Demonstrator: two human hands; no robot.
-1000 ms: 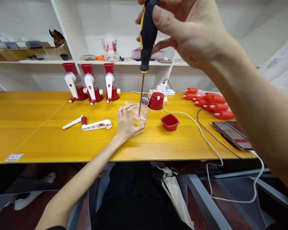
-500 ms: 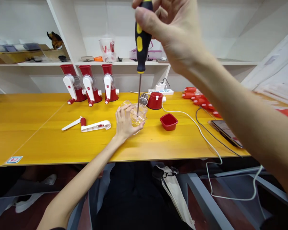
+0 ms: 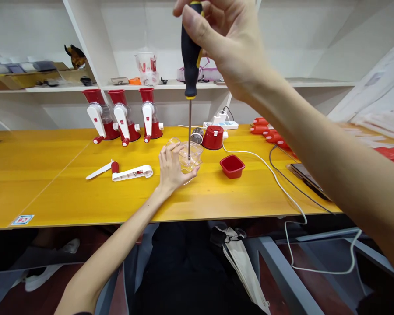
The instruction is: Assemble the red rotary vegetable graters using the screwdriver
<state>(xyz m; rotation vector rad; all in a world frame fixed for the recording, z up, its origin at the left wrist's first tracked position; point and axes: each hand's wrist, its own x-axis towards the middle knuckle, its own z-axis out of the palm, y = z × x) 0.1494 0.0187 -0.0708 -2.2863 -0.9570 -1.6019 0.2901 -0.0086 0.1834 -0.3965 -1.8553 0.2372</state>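
My right hand (image 3: 216,30) grips the top of the handle of a black and yellow screwdriver (image 3: 191,65), which stands almost upright. Its shaft runs down into a clear plastic housing (image 3: 195,151) on the table, where the tip meets the part; whether a screw sits there is too small to tell. My left hand (image 3: 172,168) wraps round the housing's near left side. To the left of that hand lie a white crank handle with a red knob (image 3: 133,173) and a white strip (image 3: 99,170). A red base (image 3: 212,137) and a metal grating drum (image 3: 197,135) stand just behind the housing.
A red square hopper (image 3: 232,166) sits right of the housing. Several assembled red and white rotary graters (image 3: 121,116) stand at the back left. A white cable (image 3: 272,173) runs from the power strip (image 3: 228,125) over the table edge. Phones or tablets (image 3: 310,179) lie at right.
The screwdriver's handle has turned in my right hand, its yellow marks now facing another way. My left hand stays on the clear housing. The view has shifted slightly.
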